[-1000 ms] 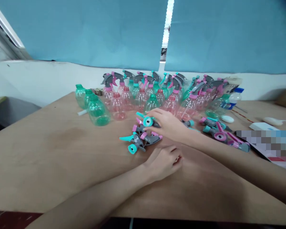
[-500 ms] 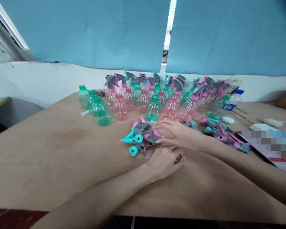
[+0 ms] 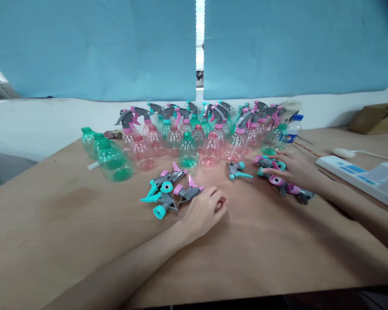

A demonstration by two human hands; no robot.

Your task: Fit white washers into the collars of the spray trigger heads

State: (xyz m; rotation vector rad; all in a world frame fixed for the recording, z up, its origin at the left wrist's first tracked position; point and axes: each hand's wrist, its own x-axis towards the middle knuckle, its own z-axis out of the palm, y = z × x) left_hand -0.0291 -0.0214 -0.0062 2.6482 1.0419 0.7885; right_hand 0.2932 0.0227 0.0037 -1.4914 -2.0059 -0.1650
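Note:
My left hand [image 3: 208, 211] rests on the table with its fingers curled in, nothing visible in them. Just beyond it lies a heap of loose spray trigger heads, grey with turquoise or pink collars, among them a turquoise one [image 3: 163, 202]. My right hand [image 3: 289, 170] reaches over a second heap of trigger heads [image 3: 278, 181] at the right. Its fingers are stretched out and apart, touching or just above the heads. Between the heaps lies a single trigger head [image 3: 236, 170] with a turquoise collar and lever.
Behind stand uncapped green bottles [image 3: 188, 150] and pink bottles [image 3: 210, 150], with rows of bottles wearing trigger heads behind them. At the right are a blue-capped bottle [image 3: 293, 129], a white box-like device [image 3: 355, 172], a corded white mouse-like object [image 3: 344, 153] and a cardboard box [image 3: 373, 118].
My right hand has moved right, from the left heap to the right heap, and its fingers have spread. My left hand stays beside the left heap. The view has turned right.

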